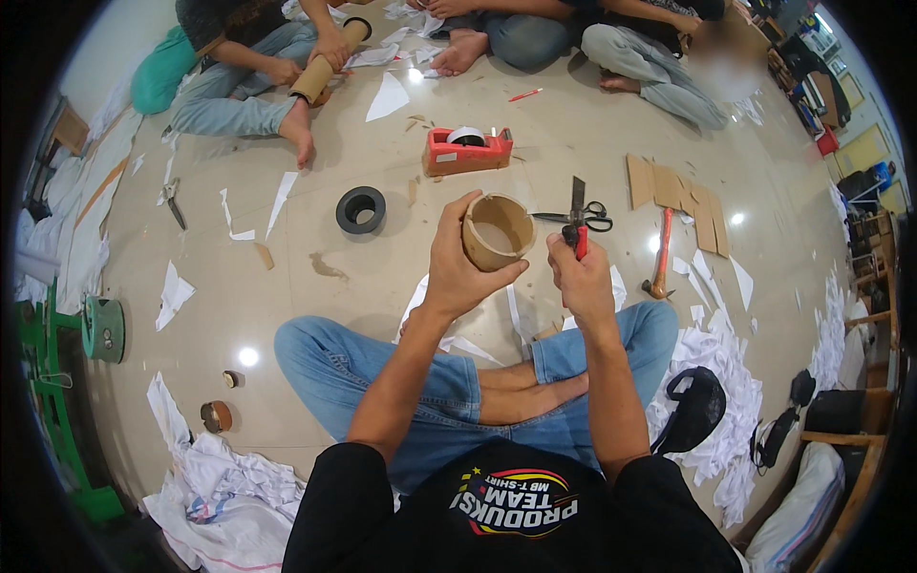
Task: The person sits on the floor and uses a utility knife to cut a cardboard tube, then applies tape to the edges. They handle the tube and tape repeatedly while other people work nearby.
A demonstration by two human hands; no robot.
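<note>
My left hand (458, 258) is wrapped round a short, wide cardboard tube (485, 256), its open end tilted up toward me and its rim uneven with small notches. In my right hand (585, 277), just right of the tube, is a knife (578, 201) with a broad dark blade and a red-and-black handle. The blade points up and away and stays apart from the tube. Behind it on the floor lie black-handled scissors (594, 220). Beyond the tube stands a red tape dispenser (468, 153), and a black ring-shaped roll (361, 210) rests to its left.
Flat cardboard pieces (673, 191) and a hammer (661, 253) lie to the right. White paper scraps (716, 382) heap beside my right knee. Pliers (174, 203) lie at left, near a green machine (57, 401). Several people sit opposite, one holding a long cardboard tube (332, 62).
</note>
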